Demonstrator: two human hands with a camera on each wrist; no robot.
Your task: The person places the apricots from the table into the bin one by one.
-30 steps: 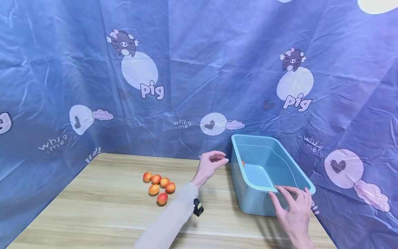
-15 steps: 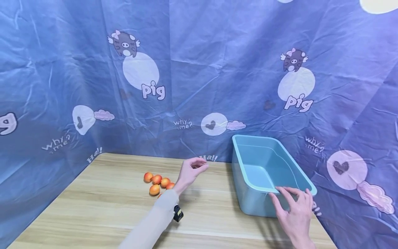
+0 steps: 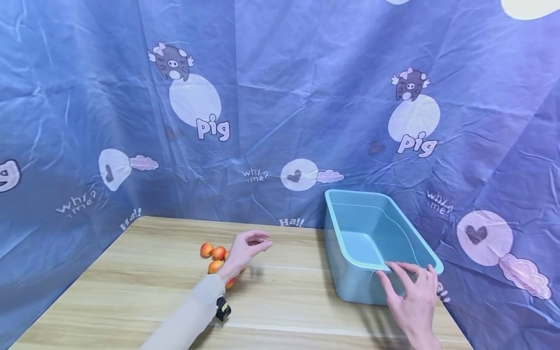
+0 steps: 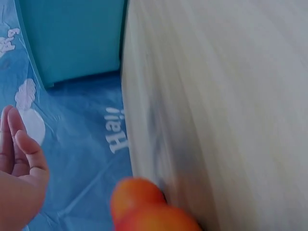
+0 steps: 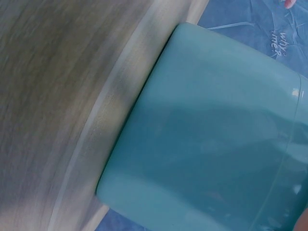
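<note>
My left hand (image 3: 246,250) hovers over the wooden table, its fingers loosely bent and nothing between them. Beneath and left of it lies a cluster of small orange-red fruits (image 3: 206,250), partly covered by the wrist. In the left wrist view, two fruits (image 4: 137,198) show blurred at the bottom, and the left hand (image 4: 21,168) is at the left edge. My right hand (image 3: 413,296) grips the near rim of a blue-green plastic tub (image 3: 339,243), thumb outside and fingers over the edge. The tub's wall (image 5: 202,130) fills most of the right wrist view.
The wooden table (image 3: 131,282) meets a blue printed cloth (image 3: 271,97) at the back and sides. The tub stands at the table's right, close to that cloth. A small black device (image 3: 223,309) is strapped at the left wrist.
My left hand has moved left, from beside the tub to over the fruits. A fruit glimpsed inside the tub one second ago is out of sight now. The right hand stays put.
</note>
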